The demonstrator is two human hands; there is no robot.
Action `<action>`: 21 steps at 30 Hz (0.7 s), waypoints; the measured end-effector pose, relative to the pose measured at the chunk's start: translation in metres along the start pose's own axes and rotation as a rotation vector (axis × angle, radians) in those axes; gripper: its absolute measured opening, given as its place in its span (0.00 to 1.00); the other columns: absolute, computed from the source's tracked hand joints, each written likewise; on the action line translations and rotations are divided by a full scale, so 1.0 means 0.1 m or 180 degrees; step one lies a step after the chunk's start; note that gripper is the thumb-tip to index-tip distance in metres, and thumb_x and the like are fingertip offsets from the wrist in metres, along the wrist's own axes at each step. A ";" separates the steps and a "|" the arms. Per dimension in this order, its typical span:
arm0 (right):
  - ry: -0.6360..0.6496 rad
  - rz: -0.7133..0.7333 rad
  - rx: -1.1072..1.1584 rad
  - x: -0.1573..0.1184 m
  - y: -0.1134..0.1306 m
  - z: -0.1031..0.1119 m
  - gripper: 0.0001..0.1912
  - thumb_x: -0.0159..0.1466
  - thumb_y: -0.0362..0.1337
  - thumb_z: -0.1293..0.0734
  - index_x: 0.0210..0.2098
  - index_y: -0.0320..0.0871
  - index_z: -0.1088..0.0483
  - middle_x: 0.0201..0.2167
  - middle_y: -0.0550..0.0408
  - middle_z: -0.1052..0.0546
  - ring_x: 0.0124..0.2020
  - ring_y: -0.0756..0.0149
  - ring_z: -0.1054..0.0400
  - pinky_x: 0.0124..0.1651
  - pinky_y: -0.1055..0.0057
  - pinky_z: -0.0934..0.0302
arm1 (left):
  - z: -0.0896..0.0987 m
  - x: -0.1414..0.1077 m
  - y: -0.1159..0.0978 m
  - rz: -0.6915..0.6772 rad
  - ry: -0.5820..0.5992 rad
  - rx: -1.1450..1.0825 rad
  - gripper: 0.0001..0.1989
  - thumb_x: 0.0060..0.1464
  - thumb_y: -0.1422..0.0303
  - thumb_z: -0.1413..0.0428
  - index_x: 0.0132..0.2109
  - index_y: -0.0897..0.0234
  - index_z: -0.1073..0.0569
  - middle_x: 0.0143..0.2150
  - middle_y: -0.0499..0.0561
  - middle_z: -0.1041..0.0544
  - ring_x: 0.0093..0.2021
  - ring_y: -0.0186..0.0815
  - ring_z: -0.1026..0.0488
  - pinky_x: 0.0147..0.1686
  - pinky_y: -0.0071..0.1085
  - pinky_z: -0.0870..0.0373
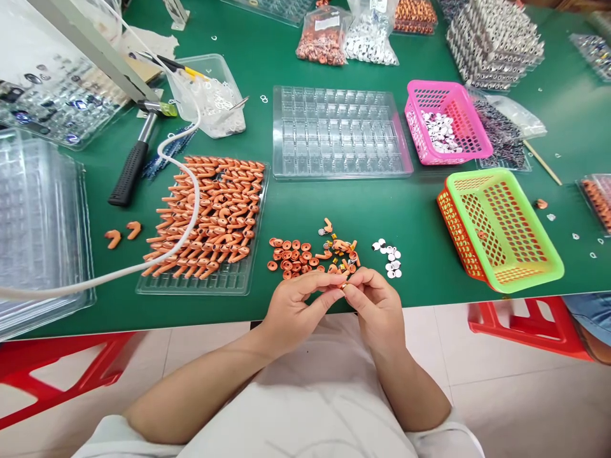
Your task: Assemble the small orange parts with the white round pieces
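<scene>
My left hand (pixel 301 304) and my right hand (pixel 378 304) meet at the table's front edge, fingertips pinched together around a small orange earbud part (pixel 343 286), mostly covered by the fingers. Just beyond them lies a loose heap of orange earbud stems (pixel 341 245), some with gold-coloured bits. Left of that heap are many round orange earbud caps (pixel 292 254). Small white and black discs (pixel 392 259) lie to the right. Further left, a clear tray (pixel 229 285) carries dense rows of orange earbud shells (pixel 210 216).
An empty-looking clear tray (pixel 338 130) lies farther back. A pink basket (pixel 446 89) holds white pieces; a green basket (pixel 548 254) sits inside an orange one. A white cable (pixel 198 191) arches over the left tray near a hammer (pixel 131 168). Someone's leg (pixel 592 318) shows at right.
</scene>
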State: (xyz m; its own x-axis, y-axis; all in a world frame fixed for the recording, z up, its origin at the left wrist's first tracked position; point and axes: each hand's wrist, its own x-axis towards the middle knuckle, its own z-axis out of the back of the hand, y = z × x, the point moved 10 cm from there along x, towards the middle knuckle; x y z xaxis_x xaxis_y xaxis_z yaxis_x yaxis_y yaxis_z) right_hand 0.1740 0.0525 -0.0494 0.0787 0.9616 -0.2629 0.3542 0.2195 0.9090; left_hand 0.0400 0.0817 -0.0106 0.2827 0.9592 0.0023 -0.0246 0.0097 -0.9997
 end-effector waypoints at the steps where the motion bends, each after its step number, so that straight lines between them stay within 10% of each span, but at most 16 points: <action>1: 0.0019 -0.0056 0.0019 0.00 -0.01 0.00 0.06 0.61 0.36 0.27 0.34 0.45 0.28 0.30 0.61 0.31 0.31 0.72 0.38 0.36 0.74 0.41 | 0.00 0.00 0.00 0.0001 0.0017 -0.0021 0.09 0.57 0.73 0.40 0.45 0.63 0.19 0.41 0.52 0.17 0.39 0.35 0.20 0.42 0.26 0.23; 10: 0.0219 -0.0260 -0.0079 0.00 0.00 -0.05 0.09 0.60 0.38 0.27 0.34 0.45 0.31 0.28 0.61 0.30 0.29 0.73 0.37 0.32 0.76 0.41 | -0.02 -0.05 -0.17 -0.0553 0.0091 0.0061 0.13 0.55 0.80 0.40 0.45 0.61 0.19 0.39 0.52 0.16 0.39 0.34 0.20 0.42 0.27 0.24; 21: 0.0758 0.0218 -0.0645 0.02 0.22 -0.15 0.05 0.65 0.36 0.31 0.41 0.49 0.29 0.33 0.59 0.29 0.34 0.69 0.32 0.38 0.70 0.33 | -0.02 -0.02 0.13 0.1045 0.0090 -0.1154 0.06 0.52 0.72 0.37 0.39 0.64 0.18 0.32 0.49 0.16 0.30 0.32 0.19 0.34 0.23 0.20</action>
State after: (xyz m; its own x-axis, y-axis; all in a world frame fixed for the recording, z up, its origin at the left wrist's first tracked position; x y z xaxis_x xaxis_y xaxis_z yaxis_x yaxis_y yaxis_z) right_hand 0.1678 0.0621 -0.0250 -0.1331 0.9815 -0.1376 0.1609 0.1584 0.9742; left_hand 0.0406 0.0798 -0.0240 0.3420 0.8871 -0.3101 0.2174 -0.3957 -0.8923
